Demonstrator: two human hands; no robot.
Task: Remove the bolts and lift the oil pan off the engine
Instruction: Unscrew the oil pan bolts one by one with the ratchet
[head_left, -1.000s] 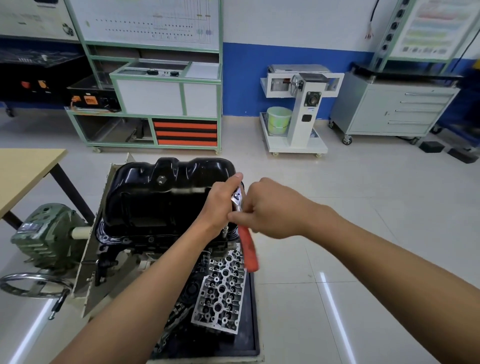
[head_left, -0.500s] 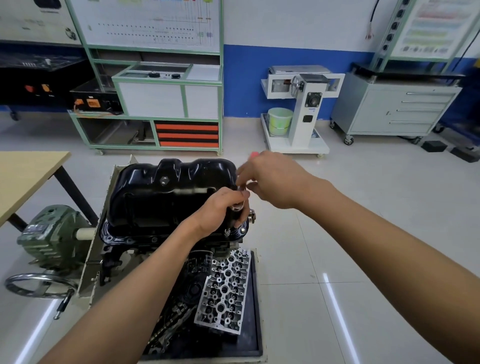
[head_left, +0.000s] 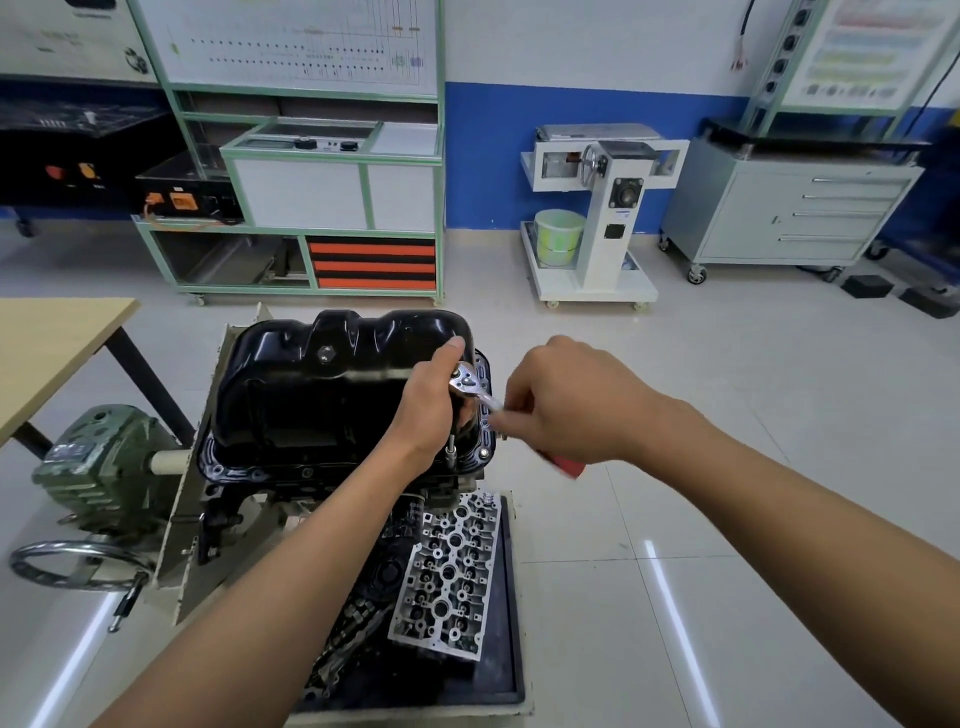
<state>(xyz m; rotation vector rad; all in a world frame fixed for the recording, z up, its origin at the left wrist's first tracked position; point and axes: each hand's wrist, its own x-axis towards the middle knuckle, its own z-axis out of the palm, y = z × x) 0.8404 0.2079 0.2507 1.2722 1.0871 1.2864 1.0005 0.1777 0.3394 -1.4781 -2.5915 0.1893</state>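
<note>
My left hand (head_left: 431, 410) holds the ratchet head (head_left: 465, 384), right hand (head_left: 571, 410) grips the handle (head_left: 563, 465); tilt it and I'll probably round this oil pan (head_left: 322, 395) bolt.

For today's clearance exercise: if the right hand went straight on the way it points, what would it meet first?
Probably the left hand, holding the ratchet head by the oil pan; depth unclear.

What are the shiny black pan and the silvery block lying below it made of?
The oil pan is probably pressed sheet steel under glossy black paint: smooth stamped curves, bright reflections. The cylinder head looks like cast aluminium, bare matt silver-grey with machined holes.
</note>
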